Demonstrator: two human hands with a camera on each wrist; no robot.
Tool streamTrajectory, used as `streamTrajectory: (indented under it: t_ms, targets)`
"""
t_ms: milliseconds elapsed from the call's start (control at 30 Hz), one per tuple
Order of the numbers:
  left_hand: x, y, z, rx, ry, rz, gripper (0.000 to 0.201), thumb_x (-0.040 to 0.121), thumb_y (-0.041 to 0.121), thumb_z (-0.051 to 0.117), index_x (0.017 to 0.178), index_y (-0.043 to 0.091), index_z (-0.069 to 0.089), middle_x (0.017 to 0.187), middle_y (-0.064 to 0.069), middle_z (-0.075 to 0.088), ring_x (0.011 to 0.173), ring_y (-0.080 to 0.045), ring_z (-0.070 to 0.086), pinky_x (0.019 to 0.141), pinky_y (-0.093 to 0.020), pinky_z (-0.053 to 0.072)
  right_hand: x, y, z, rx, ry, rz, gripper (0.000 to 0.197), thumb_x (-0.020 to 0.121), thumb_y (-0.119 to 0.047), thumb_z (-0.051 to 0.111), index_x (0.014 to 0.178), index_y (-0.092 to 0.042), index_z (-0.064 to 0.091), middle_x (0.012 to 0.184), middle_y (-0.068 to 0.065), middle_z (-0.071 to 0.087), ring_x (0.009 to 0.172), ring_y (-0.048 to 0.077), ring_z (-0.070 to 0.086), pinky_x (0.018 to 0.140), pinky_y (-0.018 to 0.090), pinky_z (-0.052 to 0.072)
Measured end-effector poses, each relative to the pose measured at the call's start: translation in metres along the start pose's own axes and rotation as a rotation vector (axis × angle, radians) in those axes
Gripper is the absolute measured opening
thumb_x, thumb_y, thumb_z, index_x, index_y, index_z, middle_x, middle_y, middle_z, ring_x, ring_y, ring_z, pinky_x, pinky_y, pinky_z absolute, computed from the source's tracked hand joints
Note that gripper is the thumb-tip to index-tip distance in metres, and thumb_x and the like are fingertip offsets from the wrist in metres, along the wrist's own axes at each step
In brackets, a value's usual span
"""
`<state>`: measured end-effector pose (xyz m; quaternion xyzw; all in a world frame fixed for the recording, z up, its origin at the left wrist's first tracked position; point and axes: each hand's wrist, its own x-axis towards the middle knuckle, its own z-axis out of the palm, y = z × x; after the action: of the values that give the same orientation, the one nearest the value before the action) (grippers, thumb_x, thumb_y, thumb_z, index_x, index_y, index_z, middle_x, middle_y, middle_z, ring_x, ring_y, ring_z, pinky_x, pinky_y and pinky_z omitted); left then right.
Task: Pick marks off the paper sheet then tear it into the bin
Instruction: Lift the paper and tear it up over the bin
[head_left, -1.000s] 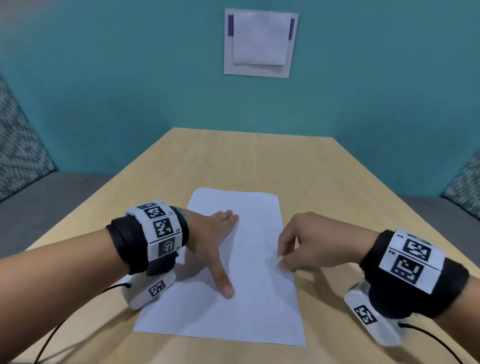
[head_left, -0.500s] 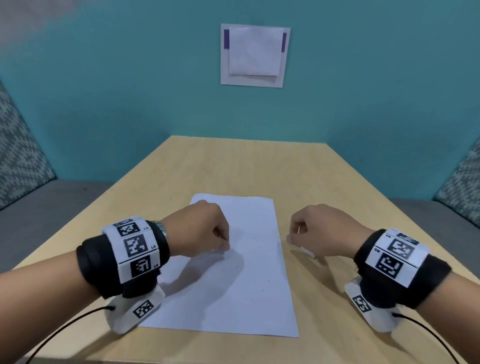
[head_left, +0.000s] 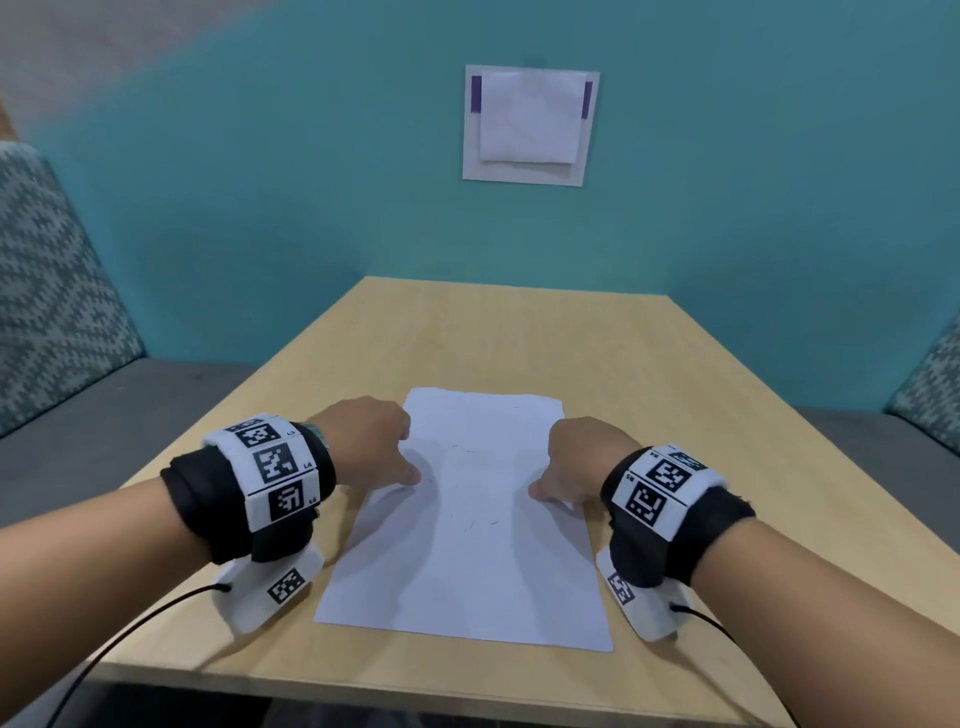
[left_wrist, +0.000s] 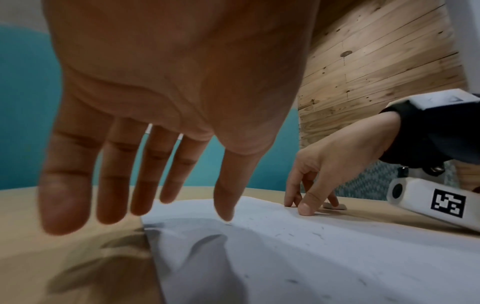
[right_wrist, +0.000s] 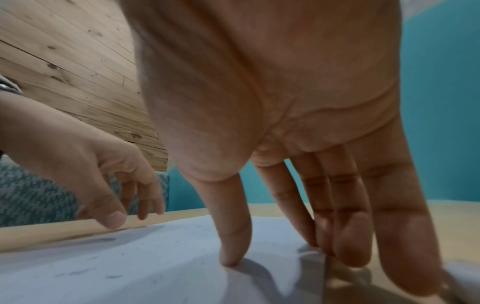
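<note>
Fingers of the left hand (head_left: 363, 441) are spread and nearly straight, clamped on nothing; in the left wrist view only the thumb tip presses the paper sheet (head_left: 467, 530) near its left edge, while the other fingers (left_wrist: 64, 195) hang over bare worktop (head_left: 493, 338) just off that edge. Right hand (head_left: 582, 457): fingers also extended and close together, gripping nothing. I see its thumb tip pressed on the sheet near the right edge, with the remaining fingers (right_wrist: 405, 236) reaching down at that edge onto the worktop.

A small pale flat piece (left_wrist: 335, 206) lies on the worktop just beside the right fingertips; I cannot tell what it is.

The sheet lies flat on the light wooden worktop, long side running away from me, between the two hands. Faint dark marks (head_left: 470, 525) are scattered across its middle; the wrist views show them as short specks and strokes.

Both wrists carry black bands with white tag blocks (head_left: 275, 467). A white panel (head_left: 530, 124) hangs on the teal wall beyond the worktop.
</note>
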<state>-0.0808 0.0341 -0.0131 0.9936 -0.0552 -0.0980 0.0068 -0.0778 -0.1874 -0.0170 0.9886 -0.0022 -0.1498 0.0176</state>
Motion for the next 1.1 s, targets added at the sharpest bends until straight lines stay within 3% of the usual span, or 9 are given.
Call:
streamTrajectory:
  t_ms: [100,200,367,467,667,767,867,1000,1100]
  targets:
    - [-0.009,0.008,-0.001,0.008,-0.099,-0.065,0.051,0.087,0.053,0.074,0.112,0.009,0.067,0.088,0.001,0.067,0.065,-0.017,0.061,0.055,-0.027,0.043,-0.001,-0.006,-0.001,0.027,0.002,0.044,0.03,0.085,-0.011,0.069,0.061,-0.012,0.05,0.061,0.002,0.052,0.055,0.021,0.051,0.051,0.024,0.04]
    - [-0.013,0.014,-0.003,-0.035,-0.099,-0.086,0.04,0.088,0.046,0.076,0.087,0.01,0.06,0.075,0.001,0.06,0.048,-0.014,0.051,0.047,-0.025,0.036,-0.005,-0.008,-0.008,0.113,-0.042,0.083,0.03,0.089,-0.012,0.07,0.066,-0.011,0.051,0.068,0.004,0.054,0.072,0.025,0.059,0.06,0.026,0.046]
    - [-0.015,0.017,-0.004,-0.078,-0.09,-0.105,0.043,0.089,0.041,0.078,0.074,0.011,0.049,0.076,-0.002,0.054,0.052,-0.017,0.051,0.048,-0.023,0.041,-0.006,0.008,-0.012,0.56,-0.07,0.12,0.025,0.087,-0.002,0.071,0.076,-0.008,0.05,0.075,0.011,0.055,0.068,0.025,0.056,0.074,0.032,0.052]
    - [-0.015,0.017,-0.003,-0.146,-0.097,-0.122,0.042,0.087,0.037,0.08,0.075,0.01,0.05,0.079,-0.004,0.054,0.056,-0.02,0.051,0.056,-0.025,0.049,-0.003,0.012,-0.008,0.607,-0.101,0.188,0.023,0.089,-0.006,0.071,0.079,-0.005,0.05,0.065,0.011,0.051,0.053,0.023,0.048,0.064,0.03,0.044]
    - [-0.019,0.026,-0.009,-0.293,-0.143,-0.195,0.05,0.086,0.024,0.083,0.123,-0.001,0.061,0.104,-0.015,0.07,0.069,-0.029,0.062,0.082,-0.038,0.059,-0.005,0.006,-0.013,0.478,-0.071,0.164,0.022,0.091,-0.013,0.071,0.083,-0.006,0.051,0.066,0.006,0.043,0.056,0.023,0.041,0.05,0.024,0.029]
    - [-0.019,0.029,-0.012,-0.373,-0.156,-0.245,0.061,0.084,0.018,0.084,0.132,0.0,0.051,0.098,-0.018,0.07,0.068,-0.028,0.06,0.076,-0.035,0.054,-0.007,-0.002,-0.011,0.392,-0.079,0.169,0.032,0.09,-0.016,0.071,0.07,-0.008,0.047,0.068,0.006,0.048,0.08,0.03,0.051,0.058,0.026,0.038]
    - [-0.014,0.026,-0.011,-0.478,-0.151,-0.309,0.058,0.082,0.011,0.085,0.127,0.001,0.05,0.087,-0.014,0.067,0.06,-0.025,0.053,0.069,-0.032,0.048,-0.006,-0.006,-0.007,0.364,-0.065,0.18,0.028,0.083,-0.017,0.076,0.074,-0.008,0.052,0.072,0.007,0.057,0.084,0.031,0.059,0.074,0.029,0.047]
    - [-0.022,0.03,-0.015,-0.395,-0.142,-0.302,0.034,0.085,0.023,0.082,0.109,0.002,0.067,0.067,-0.006,0.054,0.055,-0.02,0.047,0.053,-0.027,0.039,-0.01,-0.008,-0.002,0.376,-0.035,0.165,0.022,0.08,-0.015,0.077,0.092,-0.008,0.06,0.084,0.008,0.064,0.088,0.03,0.063,0.078,0.029,0.05]
    - [-0.02,0.022,-0.011,-0.526,-0.13,-0.334,0.028,0.087,0.021,0.077,0.082,0.001,0.058,0.066,-0.007,0.053,0.056,-0.023,0.047,0.054,-0.027,0.037,-0.012,-0.007,-0.001,0.36,-0.027,0.154,0.02,0.082,-0.014,0.076,0.087,-0.008,0.057,0.075,0.007,0.059,0.087,0.03,0.062,0.075,0.029,0.05]
